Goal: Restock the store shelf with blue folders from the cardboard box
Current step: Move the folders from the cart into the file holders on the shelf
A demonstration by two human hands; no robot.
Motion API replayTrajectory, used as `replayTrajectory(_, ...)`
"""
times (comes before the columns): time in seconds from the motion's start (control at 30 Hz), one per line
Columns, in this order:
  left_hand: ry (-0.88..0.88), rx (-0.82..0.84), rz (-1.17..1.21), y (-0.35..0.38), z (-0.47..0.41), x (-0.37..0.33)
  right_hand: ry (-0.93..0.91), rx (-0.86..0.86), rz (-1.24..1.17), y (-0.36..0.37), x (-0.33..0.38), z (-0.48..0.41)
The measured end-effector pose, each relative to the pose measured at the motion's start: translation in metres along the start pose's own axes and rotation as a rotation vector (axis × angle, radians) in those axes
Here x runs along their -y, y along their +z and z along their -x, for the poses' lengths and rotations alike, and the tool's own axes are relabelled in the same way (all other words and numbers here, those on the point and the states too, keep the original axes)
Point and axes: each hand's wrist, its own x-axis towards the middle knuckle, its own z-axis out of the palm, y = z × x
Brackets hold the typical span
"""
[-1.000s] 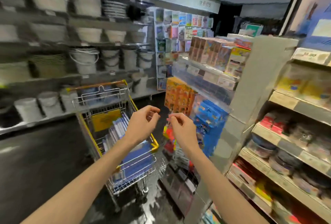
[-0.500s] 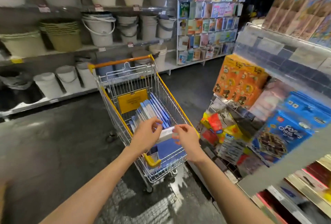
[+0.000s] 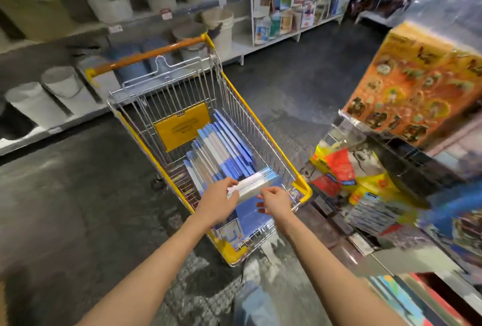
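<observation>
My left fingers [image 3: 230, 185] and right fingers [image 3: 264, 192] clamped on a glossy flat bundle of blue folders [image 3: 257, 185], at the near right corner of the yellow-rimmed silver wire shopping cart [image 3: 263, 130], more upright blue folders [image 3: 224, 148] just behind

You see one silver wire shopping cart [image 3: 302, 189] with yellow trim | one yellow placard [image 3: 182, 127] | two bare hands: left hand [image 3: 217, 204], right hand [image 3: 277, 203] | thin blue plastic folders [image 3: 221, 148]: too packed to count

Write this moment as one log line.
left hand: grips bundle of flat blue folders | right hand: at bundle, grip unclear | inside yellow-edged wire shopping cart
</observation>
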Motion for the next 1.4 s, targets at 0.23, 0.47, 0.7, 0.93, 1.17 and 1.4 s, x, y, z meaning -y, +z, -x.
replayTrajectory(0.23,-0.037,0.193,-0.161,0.047,-0.082,0.031,0.147,-0.022,0.097,0.011,-0.001,-0.098)
replayTrajectory(0.47,-0.085,0.408,-0.279,0.085,-0.105,0.048,0.314,-0.012,0.136,0.000,-0.023,-0.155)
replayTrajectory(0.7,-0.081,0.381,-0.303,0.098,-0.101,0.059,0.433,-0.021,0.057,0.015,-0.063,-0.178)
replayTrajectory(0.93,-0.185,0.330,-0.118,0.096,-0.099,0.064,0.423,-0.065,0.112,0.034,-0.141,-0.226)
replayTrajectory(1.17,-0.073,0.429,-0.236,0.107,-0.092,0.071,0.422,-0.078,0.055,0.035,-0.076,-0.188)
replayTrajectory(1.4,0.015,0.313,-0.297,0.118,-0.087,0.076,0.540,-0.062,0.037,0.013,-0.088,-0.186)
